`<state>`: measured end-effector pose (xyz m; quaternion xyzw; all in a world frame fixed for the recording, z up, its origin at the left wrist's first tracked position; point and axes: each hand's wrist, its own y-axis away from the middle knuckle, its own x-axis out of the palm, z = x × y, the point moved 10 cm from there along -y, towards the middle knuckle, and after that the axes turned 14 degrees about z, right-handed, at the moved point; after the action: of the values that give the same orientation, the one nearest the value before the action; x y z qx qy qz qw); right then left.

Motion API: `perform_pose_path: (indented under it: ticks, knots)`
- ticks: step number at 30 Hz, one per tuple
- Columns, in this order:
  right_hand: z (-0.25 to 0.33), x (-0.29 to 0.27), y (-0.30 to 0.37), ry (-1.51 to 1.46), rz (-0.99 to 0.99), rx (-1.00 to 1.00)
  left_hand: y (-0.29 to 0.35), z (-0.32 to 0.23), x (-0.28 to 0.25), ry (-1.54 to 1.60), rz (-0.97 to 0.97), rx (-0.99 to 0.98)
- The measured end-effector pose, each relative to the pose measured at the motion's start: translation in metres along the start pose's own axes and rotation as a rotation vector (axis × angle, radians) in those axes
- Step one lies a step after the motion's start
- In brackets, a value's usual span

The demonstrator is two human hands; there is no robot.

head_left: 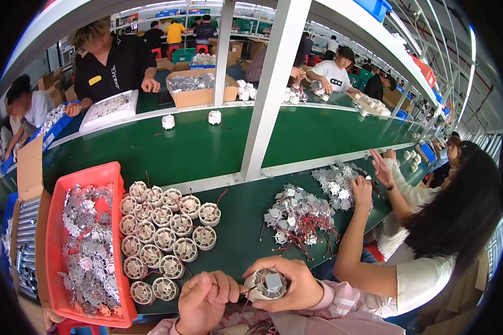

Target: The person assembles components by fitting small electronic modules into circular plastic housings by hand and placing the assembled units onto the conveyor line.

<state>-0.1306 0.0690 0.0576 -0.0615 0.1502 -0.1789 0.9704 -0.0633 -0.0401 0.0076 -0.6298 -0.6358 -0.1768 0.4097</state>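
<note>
Near the front edge, my right hand (299, 282) is closed round a white round plastic housing (256, 289). A grey square part (273, 282) sits in the housing's upturned face. My left hand (207, 296) is just left of it, its thumb and fingers pinching a thin dark red wire (243, 290) that runs to the housing. Left of my hands stand several similar white round housings (165, 237) in close rows, some with wires sticking up. Beyond my right hand lies a pile of small silver-grey parts with red wires (296, 218).
A red plastic bin (117, 245) of silver plates stands at left, beside a cardboard box of metal tubes (28, 240). A co-worker's hand (363, 190) touches a plate pile (335, 181) at right. A white post (271, 89) rises before the green conveyor belt (207, 139).
</note>
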Motion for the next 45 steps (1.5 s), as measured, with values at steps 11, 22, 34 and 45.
perform_pose_path:
  ticks: [11,22,34,45]
  knots:
    - [0.003,-0.016,0.007,0.150,-0.068,0.012,-0.011,-0.030,-0.001,-0.539,-0.256,0.114]
    - [0.018,0.011,-0.001,0.489,0.056,-0.021,-0.013,0.018,0.024,-0.938,0.319,-0.572]
    - [-0.046,0.047,0.000,-1.071,0.170,0.351,0.002,0.032,0.022,-0.192,0.173,-0.627]
    - [-0.061,0.046,0.001,-1.091,0.187,0.386,0.008,0.046,0.008,-0.102,0.106,-0.642]
